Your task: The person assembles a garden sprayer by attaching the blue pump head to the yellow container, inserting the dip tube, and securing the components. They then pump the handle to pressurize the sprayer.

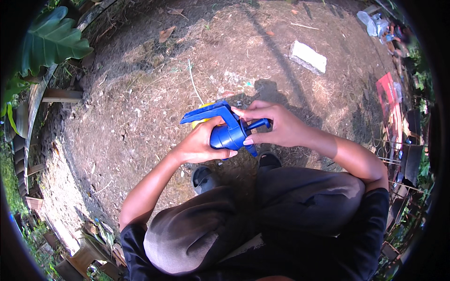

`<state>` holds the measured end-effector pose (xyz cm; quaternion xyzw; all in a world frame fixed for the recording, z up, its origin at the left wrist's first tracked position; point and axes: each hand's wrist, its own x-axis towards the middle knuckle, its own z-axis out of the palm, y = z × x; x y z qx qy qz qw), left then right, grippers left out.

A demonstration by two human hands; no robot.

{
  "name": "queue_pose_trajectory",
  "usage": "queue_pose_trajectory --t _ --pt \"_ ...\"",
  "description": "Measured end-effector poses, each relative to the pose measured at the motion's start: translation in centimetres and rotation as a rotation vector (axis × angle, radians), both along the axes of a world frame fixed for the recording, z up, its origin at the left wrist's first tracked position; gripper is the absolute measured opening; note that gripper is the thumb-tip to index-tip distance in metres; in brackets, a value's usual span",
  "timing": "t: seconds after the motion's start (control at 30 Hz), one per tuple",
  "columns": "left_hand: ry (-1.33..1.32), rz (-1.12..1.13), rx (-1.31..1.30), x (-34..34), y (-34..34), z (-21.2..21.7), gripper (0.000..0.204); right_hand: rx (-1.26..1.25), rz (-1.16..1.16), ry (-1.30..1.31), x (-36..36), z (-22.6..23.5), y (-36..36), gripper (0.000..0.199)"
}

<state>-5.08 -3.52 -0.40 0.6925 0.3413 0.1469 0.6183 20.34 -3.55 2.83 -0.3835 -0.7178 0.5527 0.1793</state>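
In front of my knees I hold a blue plastic device [228,137] with a rounded body, a long flat arm on top and a short rod with a bent end. My left hand [197,144] is wrapped round the rounded body from the left. From the other side, the fingers and thumb of my right hand [274,122] grip its right end, around the short rod [257,124]. A yellow part [200,123] shows behind the flat arm; whether it belongs to the device I cannot tell.
I squat on bare dirt [140,103] scattered with dry grass and leaves. A white block [308,57] lies ahead to the right. Clear plastic bags [370,24] and a red sheet [387,91] are along the right edge. A large green leaf [55,38] hangs at the far left.
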Motion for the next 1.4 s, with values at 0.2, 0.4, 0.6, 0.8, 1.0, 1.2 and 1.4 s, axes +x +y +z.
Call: queue_pose_trajectory --t 0.2,0.4,0.6,0.8,1.0,1.2,1.4 --pt "-0.009 0.034 -0.041 -0.2 0.2 0.5 0.069 0.148 0.013 -0.018 -0.1 0.6 0.0 0.071" --pt "-0.016 0.051 -0.004 0.0 0.7 1.3 0.071 -0.221 -0.101 0.058 -0.3 1.4 0.4 0.067" --pt "0.079 0.026 0.044 0.1 0.9 2.4 0.07 -0.092 -0.072 0.069 0.3 0.7 0.3 0.066" --pt "0.063 0.032 0.045 -0.1 0.8 2.3 0.068 -0.048 -0.05 0.106 0.5 0.4 0.3 0.069" --pt "0.087 0.076 0.051 0.1 0.5 2.8 0.065 -0.103 -0.071 0.098 0.3 0.9 0.4 0.065" --pt "0.073 0.112 0.071 0.2 0.4 2.9 0.064 -0.297 -0.147 0.211 0.1 0.6 0.3 0.064" --pt "0.148 0.076 0.048 0.1 0.5 3.0 0.067 -0.246 -0.142 0.205 0.0 0.6 0.3 0.067"
